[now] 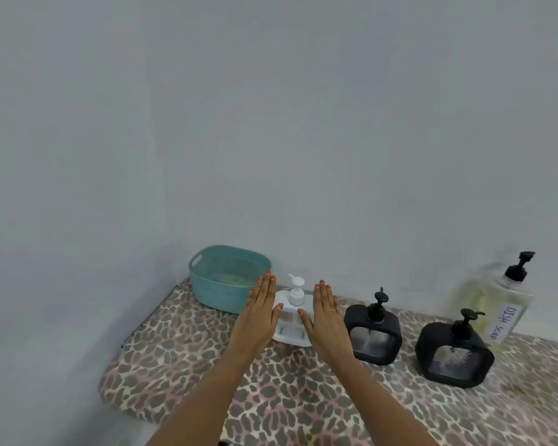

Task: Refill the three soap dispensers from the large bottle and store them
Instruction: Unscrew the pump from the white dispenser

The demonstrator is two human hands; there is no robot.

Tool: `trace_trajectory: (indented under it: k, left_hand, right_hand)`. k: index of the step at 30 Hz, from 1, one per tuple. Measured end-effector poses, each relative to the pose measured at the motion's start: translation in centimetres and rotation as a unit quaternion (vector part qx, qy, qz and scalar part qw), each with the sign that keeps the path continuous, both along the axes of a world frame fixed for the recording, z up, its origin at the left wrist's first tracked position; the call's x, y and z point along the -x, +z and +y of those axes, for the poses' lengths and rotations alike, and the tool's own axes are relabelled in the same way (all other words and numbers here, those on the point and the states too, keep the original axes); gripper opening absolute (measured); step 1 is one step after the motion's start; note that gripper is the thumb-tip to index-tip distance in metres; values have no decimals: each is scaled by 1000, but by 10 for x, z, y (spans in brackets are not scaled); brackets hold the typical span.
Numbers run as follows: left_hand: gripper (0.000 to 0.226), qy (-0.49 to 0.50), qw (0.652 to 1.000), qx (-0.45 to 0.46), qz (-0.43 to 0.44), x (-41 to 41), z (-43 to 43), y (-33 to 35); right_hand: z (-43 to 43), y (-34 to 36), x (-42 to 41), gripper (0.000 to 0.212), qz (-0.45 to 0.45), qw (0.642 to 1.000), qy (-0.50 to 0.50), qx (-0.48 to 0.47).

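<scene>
The white soap dispenser stands upright on the leopard-print cover, a little below the middle of the view, its white pump head rising between the two hands. The left hand is at its nine o'clock and the right hand at its three o'clock. Both are flat with straight fingers held together, palms facing each other and fingertips pointing toward twelve o'clock. The hands are apart with the dispenser between them. Both thumbs lie in front of its body, but whether the palms actually touch its sides cannot be told, and neither hand curls around anything. A thin ring shows on one finger of the right hand. A teal plastic basket with a cut-out handle sits at ten o'clock of the white dispenser, just beyond the left fingertips and against the grey wall. A black square soap dispenser with a clear window and black pump stands at three o'clock of the right hand, near it but apart. A second black dispenser of the same kind stands at four o'clock of the first, with a gap between them. The large clear bottle of pale yellow liquid, topped by a black pump, is at one o'clock of that second dispenser, close behind it, and its white label reads DISH SOAP.
</scene>
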State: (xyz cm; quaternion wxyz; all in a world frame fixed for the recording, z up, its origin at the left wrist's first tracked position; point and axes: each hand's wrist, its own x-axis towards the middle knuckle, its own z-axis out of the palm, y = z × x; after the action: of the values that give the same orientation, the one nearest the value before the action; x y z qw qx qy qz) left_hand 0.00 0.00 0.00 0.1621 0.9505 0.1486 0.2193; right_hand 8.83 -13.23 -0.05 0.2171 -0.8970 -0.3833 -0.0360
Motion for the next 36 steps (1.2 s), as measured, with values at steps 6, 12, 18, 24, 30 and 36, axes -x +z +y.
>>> trace_trajectory:
  k: [6, 12, 18, 24, 30, 36]
  left_hand:
    - [63, -57, 991, 98, 67, -26, 11, -12]
    - [65, -93, 976, 186, 70, -38, 25, -12]
    - [57, -96, 962, 255, 6, -42, 36, -8]
    - [61, -127, 959, 253, 21, -45, 43, -8]
    - [64, -125, 959, 256, 17, -44, 42, -8]
    - [65, -120, 958, 260, 25, -45, 44, -10]
  right_hand:
    - [19, 1, -9, 80, 73, 997, -2, -37]
    - [34, 7, -18, 39, 50, 990, -38, -126]
    - [43, 13, -27, 25, 125, 977, -33, -172]
    - [40, 23, -35, 32, 172, 975, 18, -136]
    - [35, 28, -35, 39, 236, 961, 14, -141]
    - [39, 18, -28, 42, 211, 954, -34, -208]
